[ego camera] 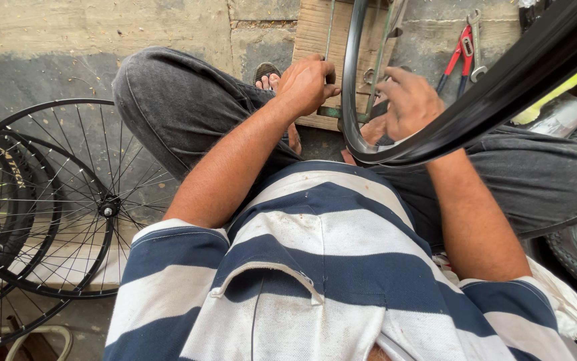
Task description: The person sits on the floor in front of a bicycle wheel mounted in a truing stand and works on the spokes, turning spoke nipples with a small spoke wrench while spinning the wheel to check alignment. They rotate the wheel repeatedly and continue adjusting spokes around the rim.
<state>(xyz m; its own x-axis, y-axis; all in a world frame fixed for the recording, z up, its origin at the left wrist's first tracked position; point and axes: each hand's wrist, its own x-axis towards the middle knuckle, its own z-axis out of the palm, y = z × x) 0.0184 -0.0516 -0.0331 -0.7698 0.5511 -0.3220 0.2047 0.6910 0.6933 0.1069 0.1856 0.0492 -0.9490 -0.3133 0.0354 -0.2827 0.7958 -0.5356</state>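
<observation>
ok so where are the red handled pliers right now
The red-handled pliers lie on the concrete floor at upper right of the head view, just beyond the right hand, beside a wrench.

A crumpled whitish plastic package (556, 115) lies far right.

Between your fingers curves a glossy black rim (395, 155); beyond your fingertips lie red-handled pliers (459, 55); your shirt (328, 267) is navy-and-white striped.
</observation>
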